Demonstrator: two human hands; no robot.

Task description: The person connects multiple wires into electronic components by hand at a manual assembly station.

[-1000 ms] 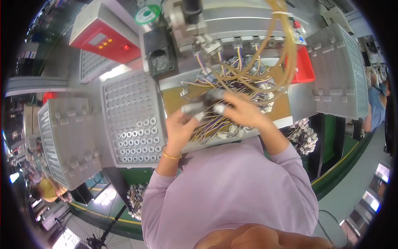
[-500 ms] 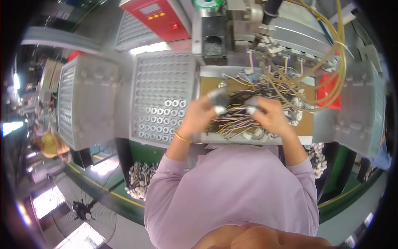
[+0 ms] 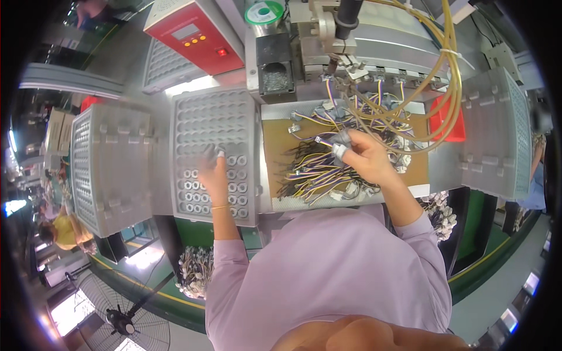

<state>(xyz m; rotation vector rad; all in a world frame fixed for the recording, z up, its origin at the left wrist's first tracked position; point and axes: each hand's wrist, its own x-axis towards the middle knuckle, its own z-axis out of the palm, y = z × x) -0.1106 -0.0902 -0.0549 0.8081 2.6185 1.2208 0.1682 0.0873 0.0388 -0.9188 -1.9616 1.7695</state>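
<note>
tray [image 3: 212, 114] holds silvery rings [image 3: 232, 187]; left hand [image 3: 214, 171] above

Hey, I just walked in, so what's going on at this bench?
A person is working with both bare hands. The right hand appears to pinch a wire lead with a small connector on its end, above a pile of multicoloured wires on a brown board. The left hand is over a grey tray with round silver parts in its lower rows; it's too blurred to tell whether it holds anything.
</note>
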